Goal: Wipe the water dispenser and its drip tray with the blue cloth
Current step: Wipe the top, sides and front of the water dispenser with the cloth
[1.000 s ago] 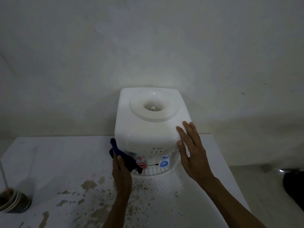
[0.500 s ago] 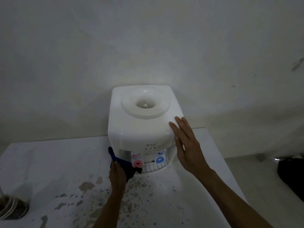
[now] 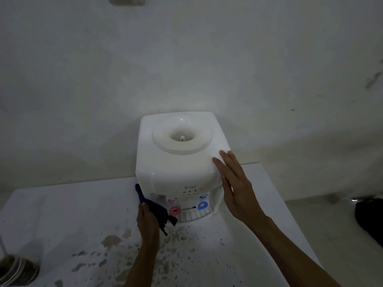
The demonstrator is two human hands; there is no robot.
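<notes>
Your left hand [image 3: 148, 221] pinches the cloth [image 3: 154, 208] against the dispenser [image 3: 176, 162] at its lower left corner, beside the red tap [image 3: 174, 209]. Your right hand [image 3: 236, 189] lies flat, fingers spread, bracing the opposite side. The cloth looks soft and limp — bunch it firmly. The dispenser, with no bottle on it, is probably light and smooth, so keep bracing. The tray [image 3: 194, 215] waits just right of the grip.

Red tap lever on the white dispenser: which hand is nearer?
Left. The left hand with the blue cloth is beside the red tap lever; the right hand rests on the dispenser's right side.
</notes>
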